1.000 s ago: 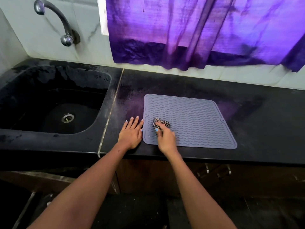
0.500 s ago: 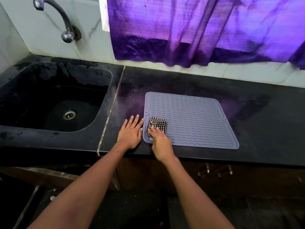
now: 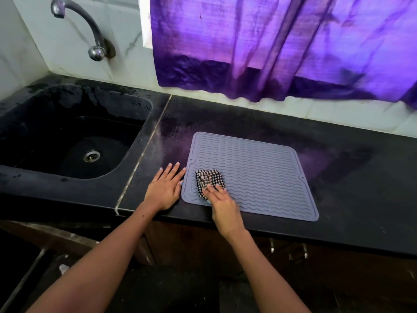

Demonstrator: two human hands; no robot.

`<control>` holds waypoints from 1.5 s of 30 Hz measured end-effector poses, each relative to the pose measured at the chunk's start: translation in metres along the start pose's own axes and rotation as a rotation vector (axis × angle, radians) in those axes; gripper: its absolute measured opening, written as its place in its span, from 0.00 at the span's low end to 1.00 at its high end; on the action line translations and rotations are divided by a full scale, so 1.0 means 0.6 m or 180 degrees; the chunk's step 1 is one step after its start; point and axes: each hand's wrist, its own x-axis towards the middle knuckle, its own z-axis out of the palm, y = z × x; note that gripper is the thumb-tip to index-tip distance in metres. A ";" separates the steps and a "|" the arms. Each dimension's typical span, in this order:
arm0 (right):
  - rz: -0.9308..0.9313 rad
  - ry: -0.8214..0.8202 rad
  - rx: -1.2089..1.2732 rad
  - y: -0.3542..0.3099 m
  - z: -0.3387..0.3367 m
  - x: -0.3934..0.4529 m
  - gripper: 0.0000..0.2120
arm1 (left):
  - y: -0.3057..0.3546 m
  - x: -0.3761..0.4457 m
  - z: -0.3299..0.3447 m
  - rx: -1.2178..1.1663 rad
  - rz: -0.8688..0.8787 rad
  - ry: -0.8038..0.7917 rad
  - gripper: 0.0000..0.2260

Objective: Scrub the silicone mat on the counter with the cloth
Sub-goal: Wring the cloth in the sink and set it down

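A grey silicone mat (image 3: 259, 175) with wavy ridges lies flat on the black counter (image 3: 352, 177). A folded black-and-white checked cloth (image 3: 207, 179) sits on the mat's near left corner. My right hand (image 3: 220, 199) presses down on the cloth with its fingers laid over it. My left hand (image 3: 165, 187) lies flat on the counter just left of the mat, fingers straight, its fingertips touching the mat's left edge.
A black sink (image 3: 74, 141) with a metal drain is set into the counter at the left, under a curved tap (image 3: 90, 32) on the tiled wall. A purple curtain (image 3: 282, 46) hangs behind the counter. Cabinet fronts with handles (image 3: 297, 254) show below the counter edge.
My right hand has slid the cloth about within the mat's near left corner, first leftwards, then slightly right. My left hand has stayed flat beside the mat.
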 end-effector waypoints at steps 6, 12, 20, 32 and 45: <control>0.0076 -0.0356 0.0322 0.012 -0.039 0.022 0.20 | 0.003 -0.002 -0.001 -0.0090 -0.0082 0.0097 0.35; 0.1909 -0.0187 0.4277 0.024 -0.114 0.104 0.15 | 0.028 -0.002 -0.021 -0.0687 -0.0511 -0.0022 0.29; 0.2218 -0.0492 0.7190 -0.070 -0.130 0.193 0.11 | 0.069 0.001 -0.105 -0.4260 -0.1754 -0.0114 0.40; 0.1770 -0.1457 0.5838 -0.290 -0.001 0.366 0.12 | -0.190 0.026 -0.178 -0.5359 -0.2098 0.1929 0.12; 0.1556 -0.2003 0.4422 -0.549 0.141 0.703 0.15 | -0.611 0.130 -0.265 -0.4642 -0.2473 0.1237 0.23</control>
